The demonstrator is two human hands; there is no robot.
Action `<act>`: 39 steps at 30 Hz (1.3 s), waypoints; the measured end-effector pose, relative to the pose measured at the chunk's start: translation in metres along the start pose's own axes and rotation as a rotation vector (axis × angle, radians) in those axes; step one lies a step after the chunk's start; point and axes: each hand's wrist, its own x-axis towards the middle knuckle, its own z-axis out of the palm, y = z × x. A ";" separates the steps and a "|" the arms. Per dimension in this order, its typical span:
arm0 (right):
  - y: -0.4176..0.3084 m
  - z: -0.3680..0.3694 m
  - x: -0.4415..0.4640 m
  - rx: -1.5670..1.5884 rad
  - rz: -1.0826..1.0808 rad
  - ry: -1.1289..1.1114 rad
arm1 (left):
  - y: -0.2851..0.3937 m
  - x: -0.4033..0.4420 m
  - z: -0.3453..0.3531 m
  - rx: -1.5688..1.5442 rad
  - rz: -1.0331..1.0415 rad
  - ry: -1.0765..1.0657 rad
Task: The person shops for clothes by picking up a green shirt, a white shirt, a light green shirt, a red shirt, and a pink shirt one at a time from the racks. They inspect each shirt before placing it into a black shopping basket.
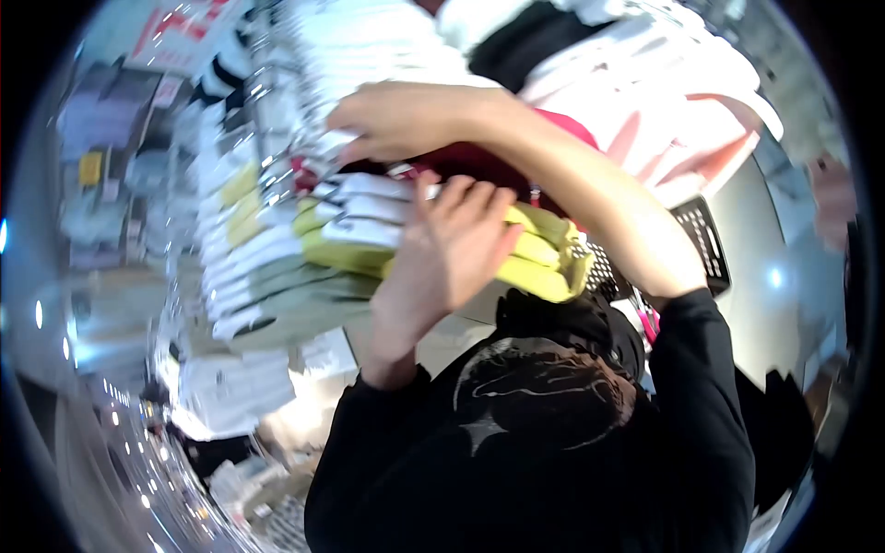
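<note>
My left hand (452,244) lies over a bunch of hanging yellow-green garments (539,263) and white ones, its fingers bent over their upper edge and closed on the cloth. Stretched across above it, my right hand (396,120) is at the hanger end of a dark red garment (470,158). Its fingers are bent and blurred, so what they hold, if anything, does not show. White garments (369,184) hang just below the right hand, next to the yellow-green ones.
A metal rack rail (267,120) runs along the hanger ends. White clothes (369,41) hang beyond my right hand, and pale pink ones (645,111) at upper right. Grey-green garments (304,300) hang nearer me. A black perforated basket (705,244) stands at right. Part of another person (834,203) shows.
</note>
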 end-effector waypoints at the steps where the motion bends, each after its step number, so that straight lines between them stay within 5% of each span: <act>1: -0.003 0.004 0.000 0.002 -0.010 0.057 | -0.002 -0.001 -0.003 0.011 -0.028 -0.059; 10: -0.010 -0.006 -0.018 -0.063 0.181 -0.096 | -0.001 0.008 0.001 0.009 -0.038 -0.077; 14: -0.003 0.001 -0.055 -0.036 0.290 0.006 | -0.005 0.004 0.013 0.013 0.010 0.090; 16: 0.006 0.012 -0.093 0.033 0.047 0.401 | -0.004 0.012 0.002 -0.113 0.056 0.073; 18: -0.014 -0.004 -0.151 0.122 0.121 0.635 | 0.012 0.024 0.004 -0.164 0.072 0.065; 19: -0.029 -0.016 -0.187 0.172 0.371 0.637 | 0.023 0.036 0.009 -0.302 0.165 0.115; 20: -0.032 -0.015 -0.225 0.119 0.402 0.774 | 0.039 0.043 0.016 -0.400 0.239 0.103; 22: -0.055 -0.007 -0.311 0.204 0.880 0.948 | 0.074 0.056 0.034 -0.664 0.355 -0.097; 24: -0.049 0.019 -0.405 -0.106 1.215 1.027 | 0.117 0.064 0.081 -0.891 0.518 -0.001; 26: -0.033 0.080 -0.529 -0.178 1.390 1.034 | 0.156 0.082 0.103 -0.876 0.598 -0.205; 28: -0.032 0.138 -0.639 0.125 1.511 1.022 | 0.194 0.084 0.141 -0.921 0.546 -0.391; 30: -0.024 0.157 -0.691 0.314 1.811 0.650 | 0.226 0.095 0.189 -0.982 0.530 -0.322; 34: 0.091 0.253 -0.778 0.358 1.819 0.654 | 0.276 0.101 0.261 -0.664 0.152 -0.310; 36: 0.162 0.306 -0.813 0.421 1.863 0.726 | 0.276 0.085 0.278 -0.594 0.244 -0.088; 39: 0.266 0.350 -0.879 0.845 2.006 0.667 | 0.265 0.090 0.266 -0.568 0.213 -0.332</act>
